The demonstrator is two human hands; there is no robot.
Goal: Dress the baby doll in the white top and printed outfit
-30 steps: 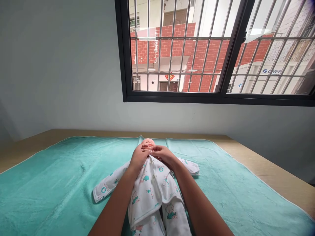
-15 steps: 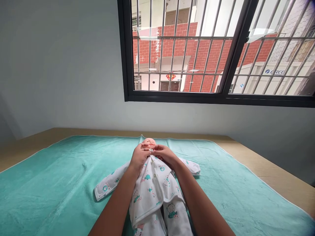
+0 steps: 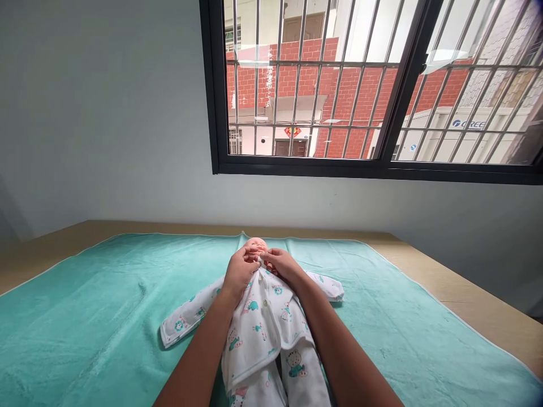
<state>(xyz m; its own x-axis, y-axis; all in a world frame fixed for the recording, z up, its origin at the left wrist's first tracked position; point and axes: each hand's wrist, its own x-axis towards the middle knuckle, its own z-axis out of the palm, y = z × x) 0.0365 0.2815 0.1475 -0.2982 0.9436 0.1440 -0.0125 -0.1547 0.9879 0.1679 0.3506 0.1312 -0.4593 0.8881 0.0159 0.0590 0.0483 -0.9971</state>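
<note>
A baby doll (image 3: 255, 246) lies on its back on a teal towel (image 3: 106, 305), head toward the window. It wears a white printed baby suit (image 3: 265, 322) with sleeves spread to both sides. My left hand (image 3: 238, 272) and my right hand (image 3: 281, 265) meet at the collar just below the doll's chin. Both pinch the suit's top edges together there. My forearms run down over the doll's body and hide part of the suit.
The towel covers a wooden platform (image 3: 458, 294) that runs to a grey wall. A barred window (image 3: 339, 85) with a black frame sits above, showing a red brick building outside.
My fingers have shifted slightly at the doll's collar, pressing the edges closer together. The view drifted a little; the doll has stayed in place.
</note>
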